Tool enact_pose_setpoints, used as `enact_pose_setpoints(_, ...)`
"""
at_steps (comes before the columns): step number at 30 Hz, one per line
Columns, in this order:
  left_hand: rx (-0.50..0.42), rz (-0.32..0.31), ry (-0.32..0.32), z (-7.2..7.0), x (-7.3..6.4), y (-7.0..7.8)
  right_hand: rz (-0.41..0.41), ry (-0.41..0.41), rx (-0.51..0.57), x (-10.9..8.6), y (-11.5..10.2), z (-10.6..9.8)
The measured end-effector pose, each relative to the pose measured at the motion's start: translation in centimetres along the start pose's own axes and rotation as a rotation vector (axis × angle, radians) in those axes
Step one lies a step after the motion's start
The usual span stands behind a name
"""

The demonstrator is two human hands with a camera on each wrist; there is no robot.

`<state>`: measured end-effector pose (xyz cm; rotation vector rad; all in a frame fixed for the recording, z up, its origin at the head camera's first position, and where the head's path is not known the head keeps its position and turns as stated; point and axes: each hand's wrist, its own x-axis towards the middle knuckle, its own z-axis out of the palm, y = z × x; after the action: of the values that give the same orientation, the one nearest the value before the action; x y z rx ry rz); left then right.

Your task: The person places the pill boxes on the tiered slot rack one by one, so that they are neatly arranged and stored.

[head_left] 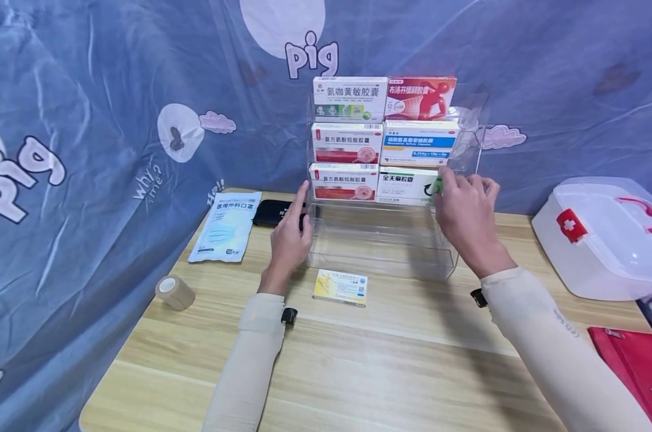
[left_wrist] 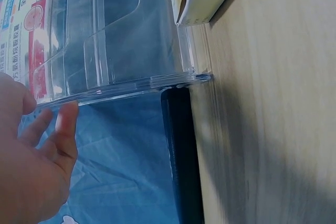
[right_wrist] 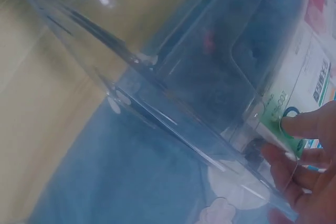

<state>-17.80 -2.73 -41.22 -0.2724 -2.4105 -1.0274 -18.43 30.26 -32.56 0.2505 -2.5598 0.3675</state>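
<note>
A clear acrylic rack (head_left: 379, 264) stands on the table, its upper tiers holding several medicine boxes in two columns. In the lowest filled row, on the right, is a white and green medicine box (head_left: 403, 185). My right hand (head_left: 466, 213) pinches its right end, the thumb on the green front face in the right wrist view. Beside it in that row sits a white and red medicine box (head_left: 343, 183). My left hand (head_left: 291, 240) rests fingertips at the rack's left side, fingers fairly straight. A yellow and white box (head_left: 340, 287) lies flat before the rack.
Left of the rack lie a black case (head_left: 272, 213) and a blue-white mask packet (head_left: 225, 227); a tan bandage roll (head_left: 175, 293) stands near the table's left edge. At right are a white first-aid box (head_left: 585, 258) and a red pouch (head_left: 628, 366). A blue curtain (head_left: 142, 72) hangs behind.
</note>
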Motion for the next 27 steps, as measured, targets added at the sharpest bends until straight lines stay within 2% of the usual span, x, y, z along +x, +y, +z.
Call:
enact_pose_setpoints(10,0.001,-0.016,-0.006,-0.1,0.0,0.1,0.033,-0.101,0.006,-0.9,-0.8,-0.6)
enact_pose_setpoints(15,-0.001,-0.019,-0.005,0.0,-0.1,0.0,0.006,0.003,0.093,-2.4,-2.4,-0.8)
enact_pose_setpoints(17,-0.004,-0.017,-0.002,0.0,-0.1,0.0,-0.042,0.035,0.136,-3.4,-3.3,-0.4)
enact_pose_setpoints(19,-0.006,-0.016,-0.001,0.0,-0.1,0.0,-0.096,0.026,0.178,-4.7,-4.4,0.3)
enact_pose_setpoints(22,-0.007,-0.015,-0.006,0.0,0.0,0.0,-0.157,-0.059,0.204,-6.8,-6.0,1.7)
enact_pose_setpoints(27,-0.014,-0.019,-0.013,0.0,0.0,0.1,-0.165,-0.253,0.234,-9.8,-8.1,4.8)
